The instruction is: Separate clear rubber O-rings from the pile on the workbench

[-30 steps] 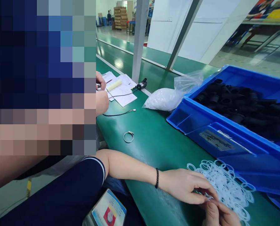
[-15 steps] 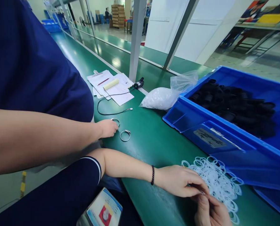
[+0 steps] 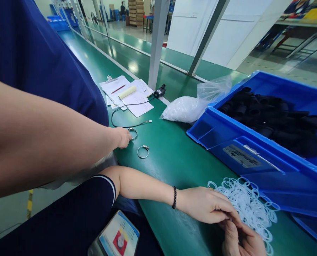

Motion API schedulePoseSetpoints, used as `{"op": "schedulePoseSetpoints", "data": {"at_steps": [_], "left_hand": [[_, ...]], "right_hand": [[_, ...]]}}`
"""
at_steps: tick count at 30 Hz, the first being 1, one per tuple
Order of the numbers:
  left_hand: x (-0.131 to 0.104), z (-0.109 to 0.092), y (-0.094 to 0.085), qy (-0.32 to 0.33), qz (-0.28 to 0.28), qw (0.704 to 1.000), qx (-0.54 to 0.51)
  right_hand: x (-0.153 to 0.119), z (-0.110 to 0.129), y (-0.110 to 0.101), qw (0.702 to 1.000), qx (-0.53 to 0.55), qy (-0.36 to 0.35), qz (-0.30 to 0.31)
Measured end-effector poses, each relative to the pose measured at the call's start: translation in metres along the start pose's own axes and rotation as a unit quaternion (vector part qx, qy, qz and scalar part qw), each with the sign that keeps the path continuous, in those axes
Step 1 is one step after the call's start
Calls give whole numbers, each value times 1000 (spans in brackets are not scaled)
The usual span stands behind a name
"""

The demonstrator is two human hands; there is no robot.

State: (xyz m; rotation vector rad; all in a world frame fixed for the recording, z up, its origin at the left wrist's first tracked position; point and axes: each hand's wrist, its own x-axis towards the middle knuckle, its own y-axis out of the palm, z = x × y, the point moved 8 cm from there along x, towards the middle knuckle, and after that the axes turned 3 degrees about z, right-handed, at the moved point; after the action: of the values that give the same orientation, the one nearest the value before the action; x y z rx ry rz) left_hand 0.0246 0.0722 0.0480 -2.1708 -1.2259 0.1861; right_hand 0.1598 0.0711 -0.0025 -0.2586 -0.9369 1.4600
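Observation:
My left hand, with a dark beaded bracelet on the wrist, reaches across the bench with its fingers bent and pinched together. Its fingertips meet those of my right hand, whose thumb and fingers are closed too. Whatever is between them is too small and hidden to make out. Right beside both hands spreads a loose pile of translucent white rings. Farther left, a co-worker's hand touches a metal hose clamp. A second hose clamp lies nearby on the green bench.
A blue bin holds several black tubular parts. Against it leans a clear bag of white pieces. Papers, a black cabled device and a grey post stand beyond. The co-worker's body fills the left.
The co-worker's forearm has shifted, and the hand has moved slightly left and up at the hose clamp. My hands stay pinched together in nearly the same place. The view has tilted a little.

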Motion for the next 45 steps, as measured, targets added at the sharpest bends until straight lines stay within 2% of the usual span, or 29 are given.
{"op": "schedulePoseSetpoints", "data": {"at_steps": [6, 13, 23, 27, 30, 36, 41, 45], "left_hand": [[-2, -2, 1, -14, 24, 1000, -4], [-3, 2, 3, -9, -17, 998, -58], [-2, 5, -2, -30, -28, 996, -81], [-1, 5, 2, -34, -3, 997, -76], [0, 7, 5, -41, 10, 998, -56], [0, 5, 1, -19, -18, 998, -55], [-3, 3, -3, -27, -44, 996, -67], [-5, 2, -4, -27, -49, 995, -81]], "right_hand": [[-1, -11, 4, 999, -3, 34, 8], [1, -10, 1, 999, 27, 28, -4], [0, 9, -4, 1000, 10, 11, -18], [3, 12, -7, 999, 14, -10, -36], [5, 15, -5, 999, 26, -18, -22], [1, 3, -3, 999, 25, 17, -22], [-5, -12, 7, 997, 65, 49, 17], [-7, -17, 9, 997, 34, 63, 27]]}}
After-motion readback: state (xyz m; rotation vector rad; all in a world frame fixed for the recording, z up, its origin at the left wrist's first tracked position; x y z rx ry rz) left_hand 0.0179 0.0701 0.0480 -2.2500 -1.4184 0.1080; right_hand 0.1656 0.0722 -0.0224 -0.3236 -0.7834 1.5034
